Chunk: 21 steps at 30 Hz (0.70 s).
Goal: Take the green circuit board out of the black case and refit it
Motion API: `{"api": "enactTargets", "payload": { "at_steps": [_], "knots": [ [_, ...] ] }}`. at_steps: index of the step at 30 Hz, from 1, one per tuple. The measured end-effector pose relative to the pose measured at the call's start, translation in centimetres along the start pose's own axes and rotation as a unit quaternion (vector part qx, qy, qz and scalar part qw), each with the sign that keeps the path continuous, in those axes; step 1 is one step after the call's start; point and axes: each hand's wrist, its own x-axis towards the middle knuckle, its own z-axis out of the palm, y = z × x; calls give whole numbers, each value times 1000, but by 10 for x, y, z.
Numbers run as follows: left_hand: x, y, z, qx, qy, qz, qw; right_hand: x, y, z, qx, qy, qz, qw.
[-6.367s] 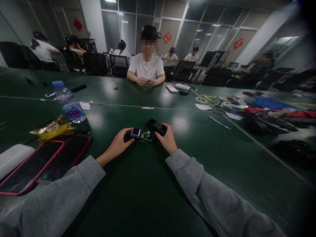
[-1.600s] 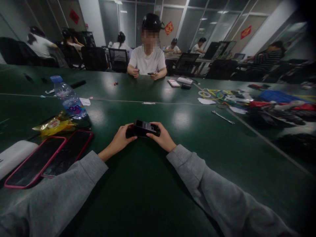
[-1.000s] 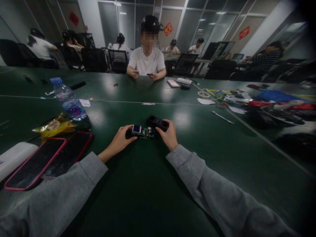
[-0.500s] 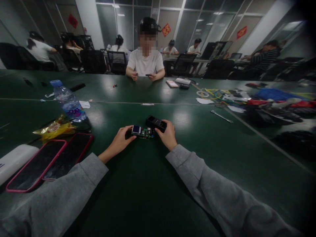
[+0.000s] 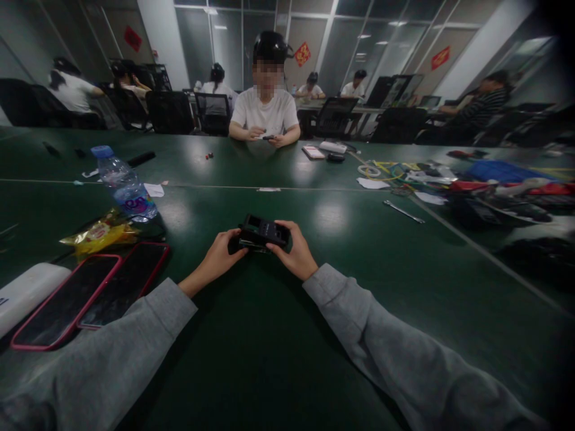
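"Black cover point(image 5: 268, 229)! Where is it?"

"To the right of the bottle point(image 5: 128, 188), and nearer to the person's gray sleeves point(image 5: 164, 311). It is over a thin lower part point(image 5: 254, 246), between the two hands."

"What does the left hand point(image 5: 220, 251) do?"

"It pinches the left end of the lower part, thumb in front, fingers behind. I think that makes the bottom steady."

"And the right hand point(image 5: 294, 248)?"

"It grips the right end of the cover, thumb in front too. Holding only the end leaves the small square hole point(image 5: 254, 222) uncovered (like a tiny window!)."

"Do the two parts touch all the way along?"

"I can't tell. It is too dark and small there."

"What else is near the bottle?"

"A yellow packet point(image 5: 101, 232) is just beside it, on the person's side. One phone point(image 5: 67, 305) and another phone point(image 5: 126, 281), with red edges, lie nearer the person than the bottle. Maybe they are off to the side so the hands don't bump them."

"And the wrench point(image 5: 403, 211)?"

"Well to the right of the bottle, out of the way, I guess."
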Motion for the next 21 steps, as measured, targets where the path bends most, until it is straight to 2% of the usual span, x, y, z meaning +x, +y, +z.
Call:
{"api": "enactTargets", "payload": {
  "at_steps": [5, 9, 14, 21],
  "knots": [
    [0, -2, 1, -5, 13, -11, 1000, 1, 9, 1, 26, -80, 18, 996],
    [-2, 0, 0, -18, -2, -22, 1000, 2, 9, 1, 40, -139, 40, 989],
    [-3, 7, -2, -11, -8, -15, 1000, 4, 6, -2, 72, -154, 29, 985],
    [-3, 18, -8, 27, -73, 3, 997, 4, 6, -3, 112, -172, 20, 979]
  ]
}}
